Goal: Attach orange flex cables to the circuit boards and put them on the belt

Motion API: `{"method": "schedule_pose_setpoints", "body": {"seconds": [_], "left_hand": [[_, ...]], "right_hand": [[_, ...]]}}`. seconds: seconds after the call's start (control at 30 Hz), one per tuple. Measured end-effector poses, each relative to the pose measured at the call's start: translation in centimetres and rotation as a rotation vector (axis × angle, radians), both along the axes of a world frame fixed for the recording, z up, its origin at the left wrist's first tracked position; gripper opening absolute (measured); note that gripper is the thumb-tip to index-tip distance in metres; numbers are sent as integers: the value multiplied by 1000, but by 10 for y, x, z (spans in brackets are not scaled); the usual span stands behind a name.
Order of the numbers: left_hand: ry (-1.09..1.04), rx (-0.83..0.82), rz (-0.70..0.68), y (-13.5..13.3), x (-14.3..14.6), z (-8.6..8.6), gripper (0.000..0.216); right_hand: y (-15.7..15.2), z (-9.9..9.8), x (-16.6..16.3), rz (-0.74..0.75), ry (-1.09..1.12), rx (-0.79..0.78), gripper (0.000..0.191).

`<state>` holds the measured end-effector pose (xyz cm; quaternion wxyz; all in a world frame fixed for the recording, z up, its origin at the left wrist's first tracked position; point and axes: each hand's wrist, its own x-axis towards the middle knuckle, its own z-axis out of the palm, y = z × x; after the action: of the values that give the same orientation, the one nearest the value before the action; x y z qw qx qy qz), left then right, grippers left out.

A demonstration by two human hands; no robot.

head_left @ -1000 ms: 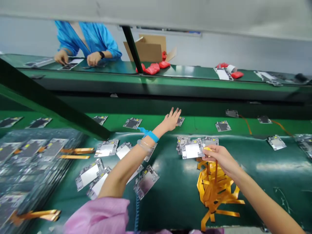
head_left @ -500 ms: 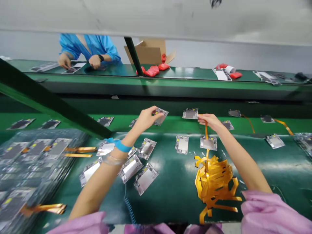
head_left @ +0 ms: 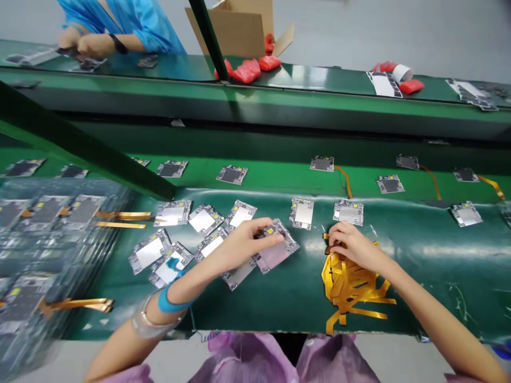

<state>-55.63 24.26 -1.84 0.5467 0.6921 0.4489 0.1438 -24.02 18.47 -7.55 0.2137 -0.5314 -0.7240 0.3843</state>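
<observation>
The left hand (head_left: 243,243) has its fingers (head_left: 271,240) closed on a small metal-framed board (head_left: 275,250), pinching its near edge, thumb under and fingertips on top by the yellow patch. The board lies low over the dark green counter (head_left: 439,266), tilted, at the near edge of a loose spread of matching boards (head_left: 187,234) that overlap one another to the left. A blue wrist strap (head_left: 170,300) rings the left forearm.

Just to the right, the right hand (head_left: 353,247) sits on top of a tangled heap of orange flex ribbons (head_left: 349,287), fingers curled down into the strands at the heap's far end; they look closed on a ribbon, though exactly which strand cannot be told.

Beyond the hands, two more boards (head_left: 302,213) lie flat and apart on the counter. Further back, a brighter green belt (head_left: 279,181) carries single boards spaced along it, some with an orange ribbon attached (head_left: 344,178). At the left, blurred clear trays (head_left: 48,234) hold rows of boards with ribbons.

Across the far counter, a person in a blue sleeve (head_left: 131,26) works with both hands, near a cardboard box (head_left: 239,24) and red packets (head_left: 249,69).
</observation>
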Motion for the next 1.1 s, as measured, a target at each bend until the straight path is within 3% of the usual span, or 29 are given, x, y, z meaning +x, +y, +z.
{"method": "schedule_pose_setpoints", "body": {"seconds": [0.1, 0.17, 0.3, 0.53, 0.7, 0.8, 0.87, 1.0, 1.1], "left_hand": [[-50, -38, -57, -14, 20, 0, 34], [-63, -51, -48, -25, 30, -2, 32], [-18, -81, -19, -45, 41, -3, 32], [96, 0, 3, -67, 44, 1, 32], [118, 46, 46, -76, 45, 0, 30], [103, -22, 59, -73, 43, -4, 30], [62, -107, 54, -67, 41, -6, 29], [-50, -204, 2, -54, 38, -5, 34], [-76, -257, -35, -49, 38, -1, 40]], "right_hand": [[-7, 9, -8, -37, 25, 29, 11], [-19, 22, -18, -153, 112, 7, 10], [-47, 45, -46, -361, 244, -169, 21], [-54, 44, -71, -443, 227, -276, 23], [-62, 35, -78, -463, 206, -137, 14], [-70, 30, -82, -422, 148, 86, 12], [-73, 31, -81, -403, 142, 133, 9], [-72, 44, -73, -390, 335, -207, 28], [-69, 51, -68, -380, 460, -465, 32]]}}
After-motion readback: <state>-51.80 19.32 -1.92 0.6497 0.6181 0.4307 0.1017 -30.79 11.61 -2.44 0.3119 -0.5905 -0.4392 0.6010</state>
